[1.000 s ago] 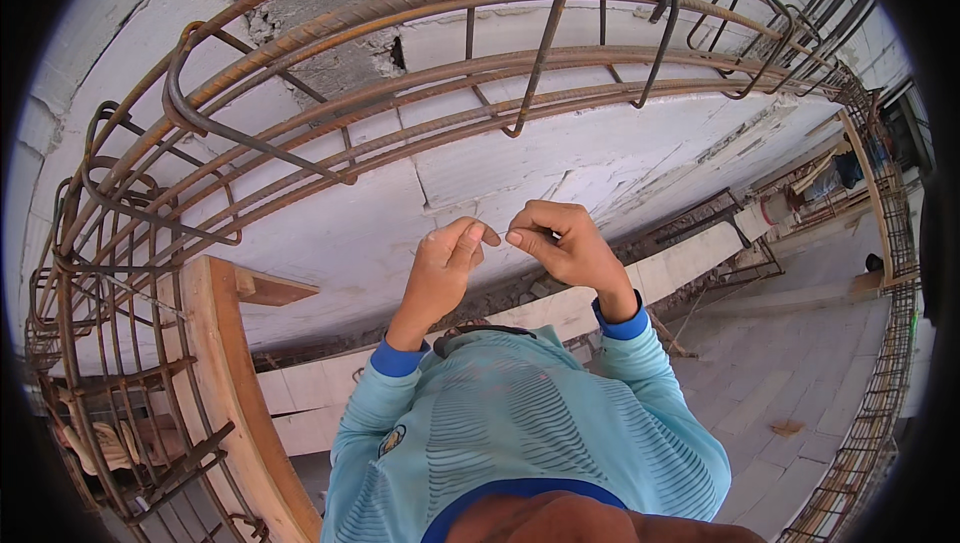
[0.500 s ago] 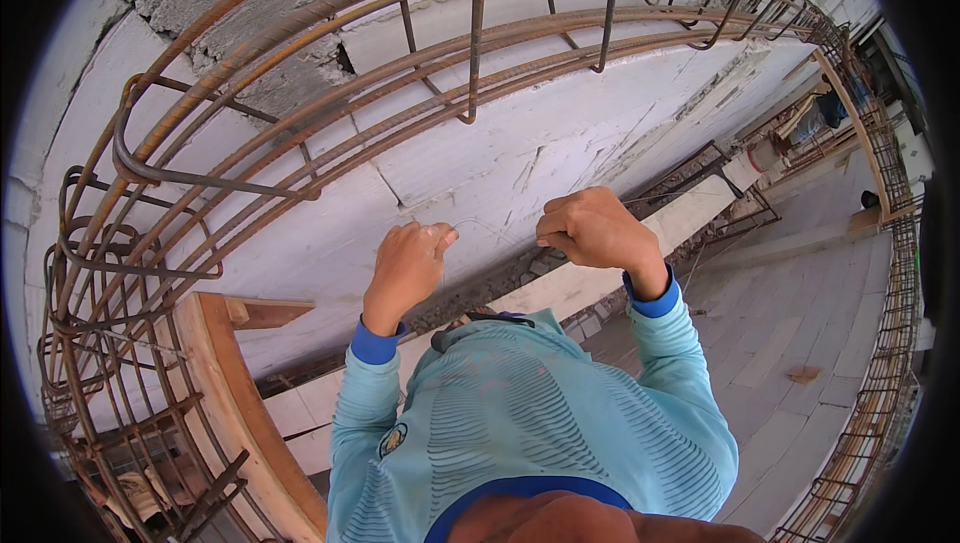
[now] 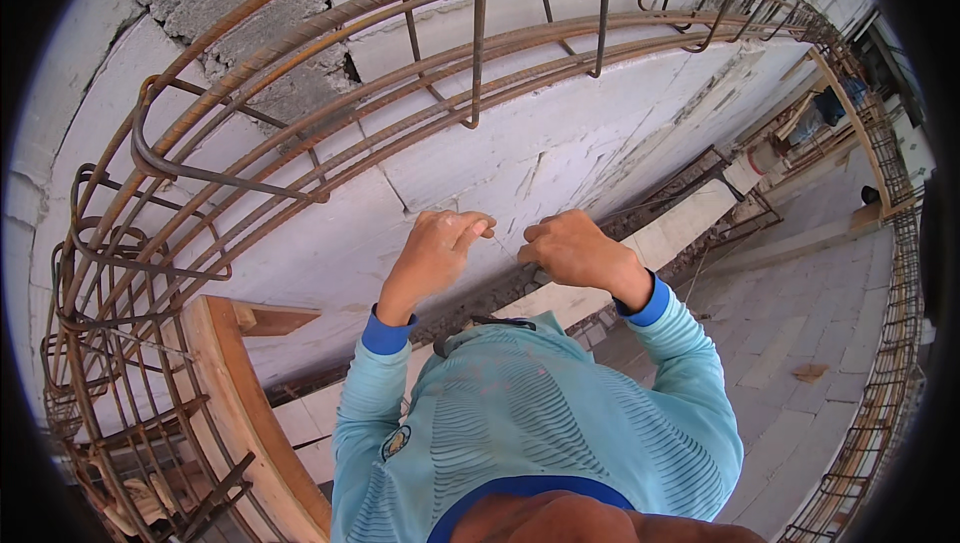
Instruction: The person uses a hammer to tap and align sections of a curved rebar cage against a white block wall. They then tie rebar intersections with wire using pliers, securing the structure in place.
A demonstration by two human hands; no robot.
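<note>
Both of my hands are raised in front of my chest, close together before a white block wall [image 3: 450,178]. My left hand [image 3: 435,255] is closed, its thumb and forefinger pinched together around a thin wire. A short gap to the right, my right hand [image 3: 583,255] is also closed, with fingers curled in and the fingertips turned toward the left hand. The wire is so fine that only faint traces of it show between the hands. Beyond them curves a cage of rusty reinforcing bars [image 3: 400,93] with bent stirrups; neither hand touches it.
A wooden formwork frame [image 3: 235,373] stands at the lower left beside more bar cage [image 3: 120,343]. Below lie a pale plank [image 3: 680,233] and a block-paved floor [image 3: 770,343]. Another long bar cage [image 3: 880,363] runs down the right side.
My hands have drawn closer together, the left moving right and slightly up, the right moving left and down. The wire stretched between them shows less clearly.
</note>
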